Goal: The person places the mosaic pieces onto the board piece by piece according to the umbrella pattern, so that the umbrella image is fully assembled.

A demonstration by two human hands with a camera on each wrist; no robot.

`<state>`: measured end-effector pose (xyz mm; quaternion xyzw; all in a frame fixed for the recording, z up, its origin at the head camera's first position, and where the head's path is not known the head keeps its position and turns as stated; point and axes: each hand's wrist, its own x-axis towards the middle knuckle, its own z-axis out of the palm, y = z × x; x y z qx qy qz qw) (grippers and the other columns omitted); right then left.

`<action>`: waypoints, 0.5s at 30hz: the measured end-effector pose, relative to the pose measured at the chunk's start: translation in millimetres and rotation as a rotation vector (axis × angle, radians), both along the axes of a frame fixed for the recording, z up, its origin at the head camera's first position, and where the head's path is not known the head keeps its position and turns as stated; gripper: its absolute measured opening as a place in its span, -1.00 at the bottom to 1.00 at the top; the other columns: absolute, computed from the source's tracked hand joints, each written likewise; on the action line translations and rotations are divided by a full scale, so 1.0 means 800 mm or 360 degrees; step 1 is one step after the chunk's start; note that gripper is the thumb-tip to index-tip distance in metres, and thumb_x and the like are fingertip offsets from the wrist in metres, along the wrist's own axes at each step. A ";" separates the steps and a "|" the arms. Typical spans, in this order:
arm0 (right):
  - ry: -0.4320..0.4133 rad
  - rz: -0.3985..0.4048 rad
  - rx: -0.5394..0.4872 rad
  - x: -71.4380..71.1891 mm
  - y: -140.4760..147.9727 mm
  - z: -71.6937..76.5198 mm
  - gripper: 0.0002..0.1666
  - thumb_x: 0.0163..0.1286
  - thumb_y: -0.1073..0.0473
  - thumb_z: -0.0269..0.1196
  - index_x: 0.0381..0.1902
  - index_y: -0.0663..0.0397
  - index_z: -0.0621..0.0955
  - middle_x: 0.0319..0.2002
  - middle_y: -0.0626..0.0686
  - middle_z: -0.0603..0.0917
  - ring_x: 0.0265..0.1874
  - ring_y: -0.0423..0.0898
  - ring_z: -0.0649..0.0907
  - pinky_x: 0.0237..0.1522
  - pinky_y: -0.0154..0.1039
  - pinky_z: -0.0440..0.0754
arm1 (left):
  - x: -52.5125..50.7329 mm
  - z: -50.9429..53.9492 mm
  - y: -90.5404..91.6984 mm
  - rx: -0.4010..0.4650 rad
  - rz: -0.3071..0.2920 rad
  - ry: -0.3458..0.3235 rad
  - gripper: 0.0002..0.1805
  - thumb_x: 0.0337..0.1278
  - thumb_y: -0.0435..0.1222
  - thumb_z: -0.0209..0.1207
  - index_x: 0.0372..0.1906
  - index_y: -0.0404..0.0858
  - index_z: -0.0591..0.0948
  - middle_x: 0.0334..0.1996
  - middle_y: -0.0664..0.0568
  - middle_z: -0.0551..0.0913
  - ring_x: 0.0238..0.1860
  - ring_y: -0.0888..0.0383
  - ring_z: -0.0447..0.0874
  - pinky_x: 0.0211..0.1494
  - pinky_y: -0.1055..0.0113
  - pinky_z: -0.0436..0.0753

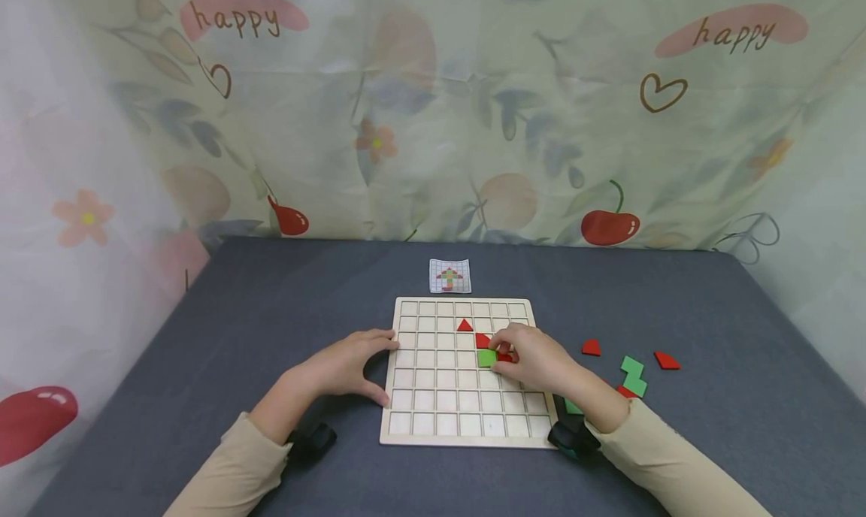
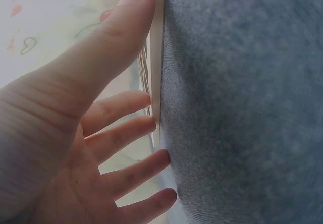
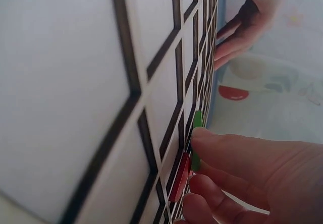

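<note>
Left hand (image 1: 355, 363) spread wide, touching left edge of pale wooden grid board (image 1: 424, 402), likely so board won't slide on dark grey desk (image 1: 284, 288). Right hand (image 1: 537, 355) pinches flat green square (image 1: 485, 358) just right of board's middle, maybe to sit it straight. Small white picture card (image 1: 449, 276) lies behind board, likely for easy looking.

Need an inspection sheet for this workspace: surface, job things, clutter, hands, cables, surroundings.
Surface: dark grey tabletop, fabric-like.
Job things: wooden grid board carrying a red triangle and other tiles; loose red and green tiles to its right; pattern card beyond it.
Clutter: nothing seen.
Hands: left hand touches the board's left edge; right hand appears to pinch a green tile on the board.
Cables: nothing seen.
Surroundings: printed cloth hanging behind the table, with flowers, cherries and "happy" lettering.
</note>
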<state>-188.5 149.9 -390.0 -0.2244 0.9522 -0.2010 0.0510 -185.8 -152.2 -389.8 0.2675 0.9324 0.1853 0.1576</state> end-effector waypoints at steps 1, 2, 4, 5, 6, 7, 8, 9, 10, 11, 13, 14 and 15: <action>-0.0004 -0.0001 -0.0004 0.000 0.000 0.000 -0.75 0.09 0.18 0.39 -0.24 0.08 0.65 -0.42 -0.06 0.59 -0.48 -0.23 0.44 -0.44 -0.39 0.40 | 0.000 0.000 0.000 0.0001 0.0001 0.0001 -0.06 -0.30 0.05 0.44 0.27 -0.30 0.40 0.36 -0.18 0.29 0.38 -0.13 0.22 0.37 -0.02 0.27; -0.0004 -0.0001 -0.0006 0.000 0.000 0.000 -0.75 0.09 0.18 0.39 -0.24 0.08 0.65 -0.42 -0.06 0.58 -0.49 -0.23 0.43 -0.45 -0.39 0.39 | 0.000 0.000 0.000 0.0001 -0.0001 0.0003 -0.06 -0.31 0.05 0.44 0.27 -0.30 0.40 0.36 -0.18 0.29 0.37 -0.14 0.22 0.37 -0.03 0.27; -0.0008 0.0001 -0.0017 0.001 0.000 0.001 -0.75 0.09 0.18 0.39 -0.25 0.08 0.65 -0.42 -0.05 0.58 -0.50 -0.23 0.42 -0.46 -0.40 0.38 | 0.000 0.000 0.000 -0.0001 0.0000 0.0004 -0.06 -0.31 0.05 0.44 0.27 -0.29 0.40 0.36 -0.18 0.29 0.38 -0.14 0.22 0.37 -0.03 0.27; -0.0010 0.0001 -0.0022 0.001 0.000 0.001 -0.75 0.09 0.18 0.39 -0.25 0.08 0.65 -0.42 -0.05 0.58 -0.50 -0.23 0.42 -0.46 -0.40 0.38 | 0.000 0.001 0.000 -0.0001 0.0000 0.0005 -0.06 -0.31 0.05 0.44 0.27 -0.29 0.40 0.36 -0.18 0.29 0.38 -0.14 0.22 0.37 -0.03 0.27; -0.0010 0.0002 -0.0026 0.001 -0.001 0.001 -0.76 0.09 0.18 0.39 -0.25 0.08 0.65 -0.42 -0.05 0.58 -0.50 -0.23 0.42 -0.47 -0.40 0.38 | 0.000 0.001 0.000 -0.0002 0.0000 0.0005 -0.06 -0.31 0.05 0.44 0.27 -0.29 0.40 0.36 -0.18 0.28 0.38 -0.14 0.22 0.37 -0.03 0.27; -0.0013 0.0002 -0.0031 0.001 0.000 0.002 -0.75 0.09 0.18 0.39 -0.24 0.08 0.64 -0.42 -0.05 0.59 -0.50 -0.23 0.42 -0.47 -0.40 0.38 | 0.000 0.001 0.000 -0.0004 0.0000 0.0004 -0.06 -0.30 0.05 0.44 0.27 -0.29 0.40 0.36 -0.17 0.28 0.38 -0.14 0.22 0.37 -0.03 0.27; -0.0015 0.0002 -0.0034 0.001 0.000 0.002 -0.76 0.10 0.18 0.39 -0.24 0.07 0.64 -0.42 -0.05 0.59 -0.50 -0.23 0.43 -0.46 -0.40 0.38 | 0.001 0.001 0.000 -0.0003 -0.0001 0.0003 -0.06 -0.30 0.05 0.44 0.27 -0.29 0.40 0.36 -0.17 0.29 0.38 -0.14 0.22 0.37 -0.03 0.27; -0.0021 0.0003 -0.0040 0.002 0.000 0.003 -0.76 0.10 0.18 0.38 -0.24 0.07 0.65 -0.41 -0.04 0.59 -0.50 -0.23 0.43 -0.46 -0.40 0.38 | 0.001 0.001 0.000 -0.0002 0.0001 0.0001 -0.06 -0.30 0.05 0.44 0.27 -0.29 0.40 0.36 -0.17 0.28 0.38 -0.14 0.22 0.37 -0.02 0.27; -0.0032 -0.0001 -0.0046 0.002 0.001 0.004 -0.76 0.11 0.18 0.38 -0.24 0.07 0.65 -0.42 -0.05 0.59 -0.50 -0.23 0.44 -0.46 -0.40 0.39 | 0.001 0.002 0.000 -0.0001 -0.0001 0.0002 -0.06 -0.30 0.05 0.44 0.27 -0.29 0.40 0.36 -0.17 0.29 0.37 -0.14 0.22 0.37 -0.02 0.27; -0.0044 -0.0003 -0.0053 0.002 0.002 0.005 -0.77 0.12 0.18 0.37 -0.23 0.07 0.65 -0.42 -0.05 0.59 -0.50 -0.22 0.44 -0.46 -0.39 0.39 | 0.001 0.002 0.000 -0.0003 -0.0003 0.0003 -0.07 -0.30 0.05 0.44 0.27 -0.29 0.40 0.36 -0.17 0.29 0.37 -0.14 0.22 0.37 -0.02 0.28; -0.0081 -0.0020 -0.0073 0.002 0.005 0.008 -0.77 0.14 0.18 0.35 -0.22 0.07 0.65 -0.42 -0.06 0.58 -0.51 -0.22 0.45 -0.47 -0.39 0.40 | 0.002 0.002 0.000 0.0000 -0.0005 0.0003 -0.07 -0.30 0.04 0.44 0.26 -0.29 0.40 0.36 -0.18 0.29 0.37 -0.14 0.23 0.37 -0.02 0.28; -0.0097 -0.0026 -0.0088 0.002 0.007 0.009 -0.78 0.15 0.19 0.34 -0.21 0.07 0.65 -0.43 -0.07 0.58 -0.51 -0.23 0.45 -0.47 -0.39 0.40 | 0.002 0.002 0.000 0.0003 -0.0005 0.0003 -0.07 -0.30 0.04 0.44 0.26 -0.30 0.41 0.36 -0.18 0.29 0.37 -0.14 0.23 0.37 -0.02 0.28; -0.0109 -0.0031 -0.0104 0.002 0.011 0.011 -0.78 0.16 0.19 0.33 -0.20 0.09 0.64 -0.43 -0.07 0.58 -0.52 -0.22 0.45 -0.48 -0.38 0.40 | 0.002 0.002 0.000 0.0005 -0.0005 0.0001 -0.07 -0.30 0.04 0.44 0.26 -0.30 0.40 0.36 -0.18 0.29 0.37 -0.14 0.23 0.37 -0.02 0.28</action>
